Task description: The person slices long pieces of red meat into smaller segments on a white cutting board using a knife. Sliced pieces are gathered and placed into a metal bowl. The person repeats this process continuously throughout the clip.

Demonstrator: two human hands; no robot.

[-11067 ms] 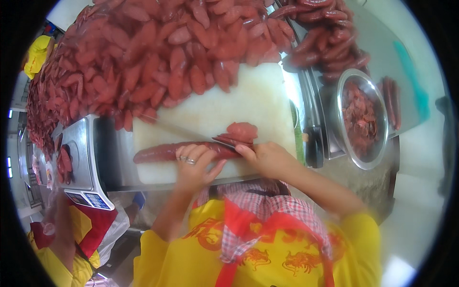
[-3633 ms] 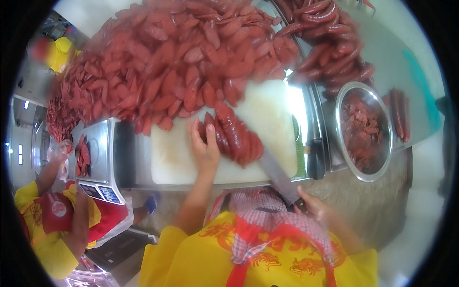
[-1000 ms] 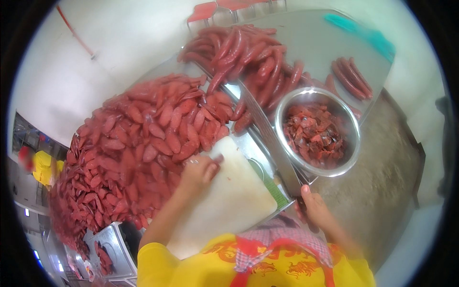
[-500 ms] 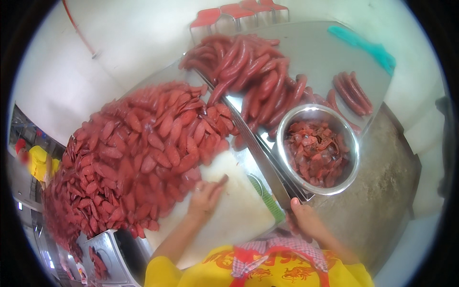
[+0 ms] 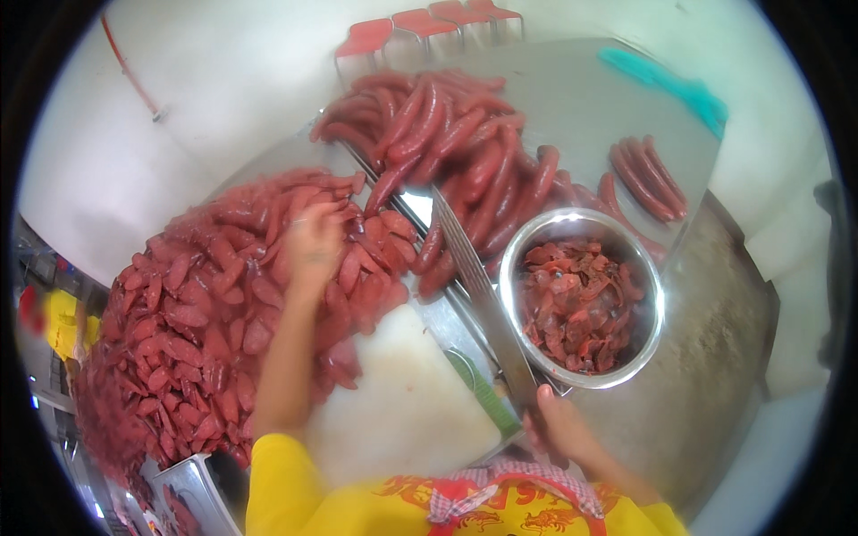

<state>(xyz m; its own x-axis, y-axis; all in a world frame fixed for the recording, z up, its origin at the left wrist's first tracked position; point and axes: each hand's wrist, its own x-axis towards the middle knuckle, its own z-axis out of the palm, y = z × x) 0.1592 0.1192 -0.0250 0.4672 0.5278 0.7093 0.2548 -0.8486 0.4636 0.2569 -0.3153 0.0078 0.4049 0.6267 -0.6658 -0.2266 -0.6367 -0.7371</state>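
Observation:
My right hand point(image 5: 561, 425) is wrapped round the handle of a long, wide-bladed knife point(image 5: 483, 295), whose blade points up and away between the cutting board and the steel bowl. Over the big heap of sliced red sausage point(image 5: 201, 322) on the left, my left hand point(image 5: 315, 246) is smeared by motion, so its fingers cannot be made out. The white cutting board point(image 5: 402, 393) lies in front of me with only small specks on it. Whole red sausages point(image 5: 438, 125) are piled beyond the blade. A round steel bowl point(image 5: 657, 313) holds red scraps and end pieces.
Several sausages point(image 5: 648, 179) lie apart on the steel table point(image 5: 572, 107). A teal plastic piece point(image 5: 666, 85) rests at its far right. Green ribbed material point(image 5: 483, 393) edges the board. Red chairs point(image 5: 366, 37) stand behind. Another person in yellow point(image 5: 63, 323) is at far left.
My left hand has moved from the board up and left over the sliced heap. A short end piece by its fingers is no longer on the board. The knife stays in my right hand.

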